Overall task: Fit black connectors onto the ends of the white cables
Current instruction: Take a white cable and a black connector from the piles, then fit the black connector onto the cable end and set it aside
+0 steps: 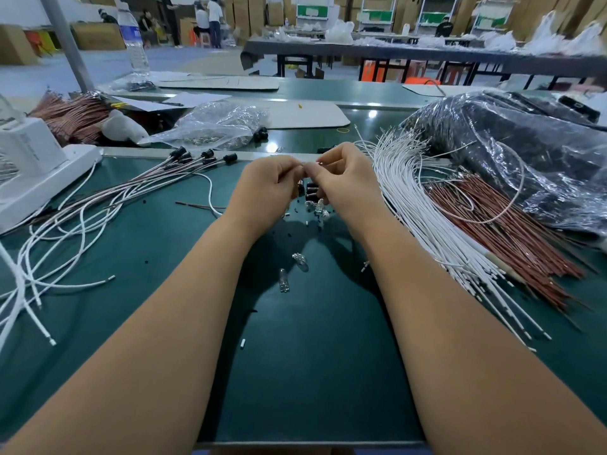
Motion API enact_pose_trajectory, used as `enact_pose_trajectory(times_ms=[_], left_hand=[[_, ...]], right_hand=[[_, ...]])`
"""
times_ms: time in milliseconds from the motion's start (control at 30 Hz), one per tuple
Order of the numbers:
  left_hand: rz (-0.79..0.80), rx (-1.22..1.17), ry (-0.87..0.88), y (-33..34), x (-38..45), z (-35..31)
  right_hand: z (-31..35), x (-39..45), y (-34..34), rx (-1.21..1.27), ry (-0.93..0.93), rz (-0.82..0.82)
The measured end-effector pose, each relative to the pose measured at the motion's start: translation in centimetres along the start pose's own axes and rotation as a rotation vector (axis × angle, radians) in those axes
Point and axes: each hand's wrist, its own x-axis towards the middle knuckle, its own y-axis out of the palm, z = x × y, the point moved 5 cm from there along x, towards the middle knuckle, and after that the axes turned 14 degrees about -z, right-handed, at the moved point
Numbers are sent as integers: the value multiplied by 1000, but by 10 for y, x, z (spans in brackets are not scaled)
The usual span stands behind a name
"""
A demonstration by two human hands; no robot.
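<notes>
From the head camera, two bare arms reach out over a dark green desk [295, 372]. The left hand [262, 188] and the right hand [345, 178] meet in the middle, with their fingertips touching. Both have curled fingers and pinch something very small and pale between them. It is too tiny to tell what it is.

Right under the hands lie a few loose black connectors [310, 191], and beside those some small clear glass bulbs [320, 206]. Two more clear bulbs [290, 269] lie nearer to the person, between the arms.

To the right, a big fan of white cables [427, 218] spreads across the desk. A bundle of red-brown wires [499, 231] lies just beside it, farther right. Behind them sits a crinkly plastic bag of dark parts [509, 149].

To the left lie cables with black connectors on their far ends [203, 156], and their loose white ends curl toward the near edge. A white box-shaped machine [29, 159] stands at the far left. A small clear bag [216, 126] sits behind the hands, and a water bottle [133, 37] stands far back.
</notes>
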Motion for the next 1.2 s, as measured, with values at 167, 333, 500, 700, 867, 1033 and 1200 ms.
enact_pose_trajectory(times_ms=[167,333,500,700,867,1033,1200], left_hand=[[130,196,-52,-3,-2,2],[284,221,-162,-23,-7,-14],[311,443,-176,-87,-2,-27],[-437,607,-130,-187,37,-18],[-146,989,-186,-193,28,60],[227,1385,-146,-198,-1,109],[99,1450,21,-192,12,92]], right_hand=[[7,5,-19,-67,-91,-249],[10,2,-42,3,-134,-612],[18,-4,-19,-145,-299,-403],[17,-19,15,-350,-457,-85],[12,-11,5,-368,-383,-106],[8,-6,-5,-378,-296,-143],[14,3,-23,-424,-301,-217]])
